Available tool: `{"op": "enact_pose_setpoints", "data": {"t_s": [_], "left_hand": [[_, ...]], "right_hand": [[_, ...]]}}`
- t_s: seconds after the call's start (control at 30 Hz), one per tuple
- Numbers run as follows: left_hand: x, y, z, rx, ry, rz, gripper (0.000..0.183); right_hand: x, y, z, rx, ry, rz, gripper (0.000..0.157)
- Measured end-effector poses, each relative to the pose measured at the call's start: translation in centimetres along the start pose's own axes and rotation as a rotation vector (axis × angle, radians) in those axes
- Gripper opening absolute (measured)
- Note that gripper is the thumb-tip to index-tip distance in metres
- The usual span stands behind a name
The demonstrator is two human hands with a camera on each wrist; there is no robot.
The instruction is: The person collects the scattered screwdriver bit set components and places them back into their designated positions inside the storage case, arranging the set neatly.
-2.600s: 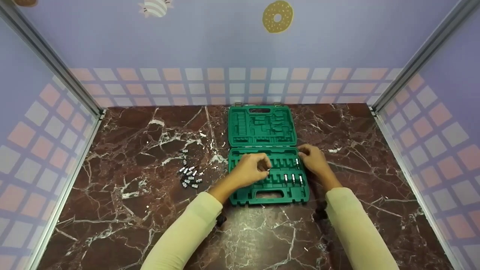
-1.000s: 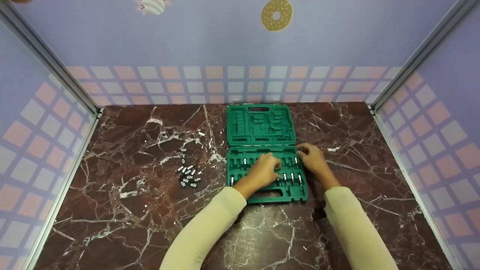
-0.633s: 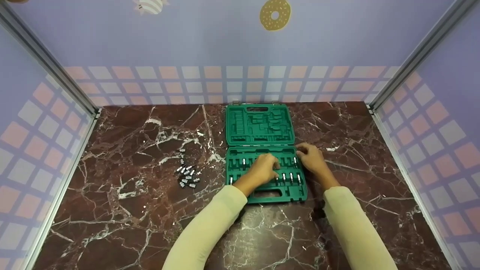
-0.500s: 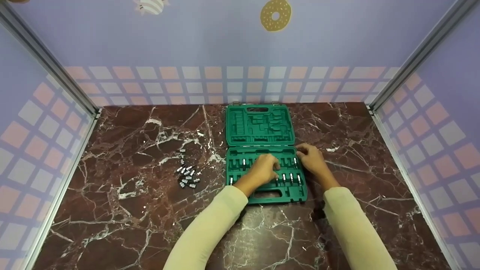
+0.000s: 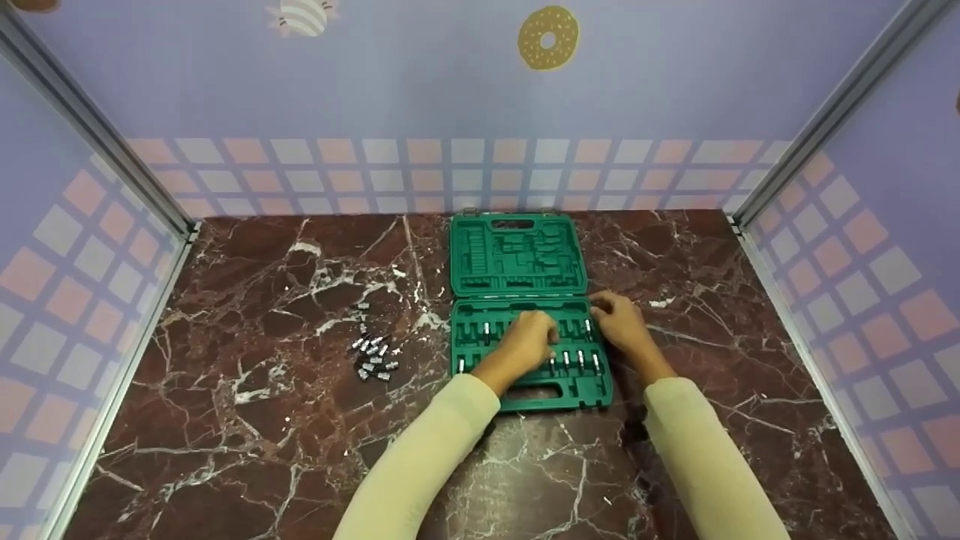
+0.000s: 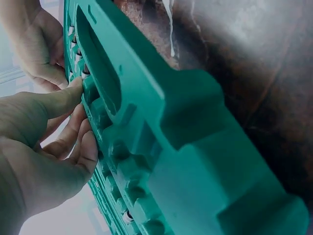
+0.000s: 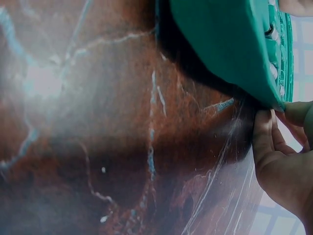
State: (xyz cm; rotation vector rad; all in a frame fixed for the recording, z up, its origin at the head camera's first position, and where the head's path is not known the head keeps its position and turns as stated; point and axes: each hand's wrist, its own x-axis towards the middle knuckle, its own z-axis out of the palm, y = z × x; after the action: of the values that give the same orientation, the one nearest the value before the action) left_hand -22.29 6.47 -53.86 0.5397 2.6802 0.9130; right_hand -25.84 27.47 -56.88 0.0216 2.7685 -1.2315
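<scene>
A green plastic socket case point(image 5: 517, 296) lies spread flat, lid at the back, molded slots in both halves. My left hand point(image 5: 525, 341) is over the front half, its fingers curled down to the slots. In the left wrist view, its thumb tip is against a silver bit socket point(image 6: 85, 73) seated in the front row; the hand partly hides this socket. With thumb and fingers, my right hand point(image 5: 619, 324) pinches the case's right edge near the hinge; the right wrist view shows these fingers point(image 7: 264, 129) at the rim. Several other bit sockets point(image 5: 580, 360) stand in slots.
A loose pile of bit sockets point(image 5: 373, 356) with dark ends lies on the marbled table point(image 5: 262, 427), left of the case. Patterned panels point(image 5: 420, 176) enclose the table at the back and both sides.
My left hand has gone right and down to the front-row slots, uncovering sockets on the case's left side; lately it barely moves. My right hand keeps its place on the edge.
</scene>
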Motion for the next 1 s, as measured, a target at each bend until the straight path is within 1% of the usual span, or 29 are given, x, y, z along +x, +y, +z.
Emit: {"op": "enact_pose_setpoints", "data": {"t_s": [0.27, 0.5, 0.57, 0.7, 0.8, 1.0], "left_hand": [[-0.4, -0.3, 0.3, 0.02, 0.052, 0.049, 0.012], [-0.9, -0.6, 0.3, 0.028, 0.049, 0.065, 0.016], [-1.0, -0.7, 0.2, 0.022, 0.047, 0.079, 0.017], [-1.3, -0.8, -0.1, -0.019, 0.039, 0.096, 0.017], [-1.6, -0.9, -0.5, -0.041, 0.036, 0.092, 0.019], [-2.5, -1.4, -1.4, -0.075, 0.049, 0.106, 0.024]], "right_hand": [[-0.1, 0.1, -0.1, -0.038, 0.018, -0.018, 0.028], [-0.1, 0.1, 0.0, -0.013, 0.006, -0.006, 0.028], [-0.1, 0.1, -0.1, -0.003, 0.005, 0.001, 0.028], [-0.1, 0.1, -0.2, 0.009, 0.006, 0.001, 0.027], [0.0, 0.2, -0.2, -0.003, 0.011, -0.01, 0.027], [-0.1, 0.2, 0.1, -0.013, 0.006, -0.016, 0.028]]}}
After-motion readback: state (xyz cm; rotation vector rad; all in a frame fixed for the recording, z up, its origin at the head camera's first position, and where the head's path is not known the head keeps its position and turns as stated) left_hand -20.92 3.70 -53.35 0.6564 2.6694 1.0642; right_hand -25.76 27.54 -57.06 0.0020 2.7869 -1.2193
